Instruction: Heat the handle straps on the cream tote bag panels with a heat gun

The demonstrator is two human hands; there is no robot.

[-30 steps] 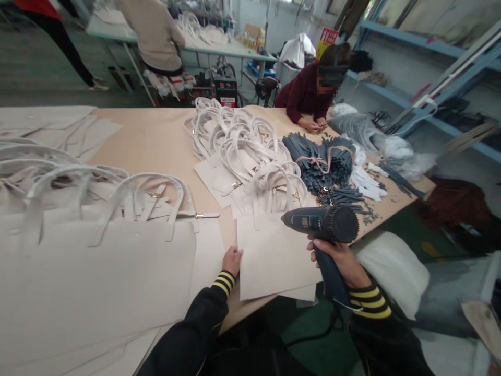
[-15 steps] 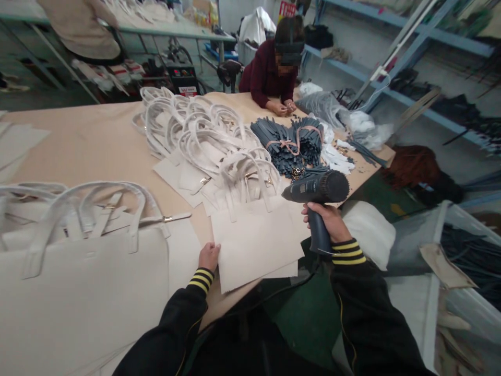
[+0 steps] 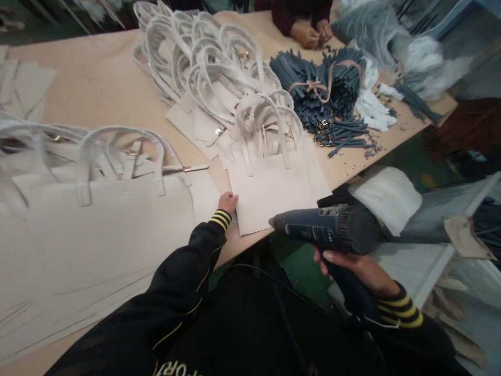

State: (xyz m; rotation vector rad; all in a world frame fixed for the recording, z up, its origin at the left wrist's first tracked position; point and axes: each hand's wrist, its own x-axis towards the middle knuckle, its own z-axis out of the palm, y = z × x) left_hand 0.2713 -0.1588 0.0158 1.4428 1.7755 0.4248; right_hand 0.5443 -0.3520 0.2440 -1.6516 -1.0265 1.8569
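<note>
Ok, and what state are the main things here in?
Navy pistol-shaped plastic tool: gripped in the right hand, nozzle pointing left.
Cream rectangular panel with looped handle: flat, left edge held by the left hand.
Dark slate strip bundle: tied with pink ribbon.
Dark strips with gold buckles: loose, untied.
Cream looped handles: heaped, overlapping.

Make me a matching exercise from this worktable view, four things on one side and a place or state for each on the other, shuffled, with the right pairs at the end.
Things:
1. Gun-shaped tool
2. Left hand
3. Dark strap bundle
4. Co-worker's hands

Places or states:
A. Tied with a pinkish band
B. At the left edge of a pale bag panel
C. At the far side of the table
D. Held in the right hand

Right pairs: 1-D, 2-B, 3-A, 4-C
</note>
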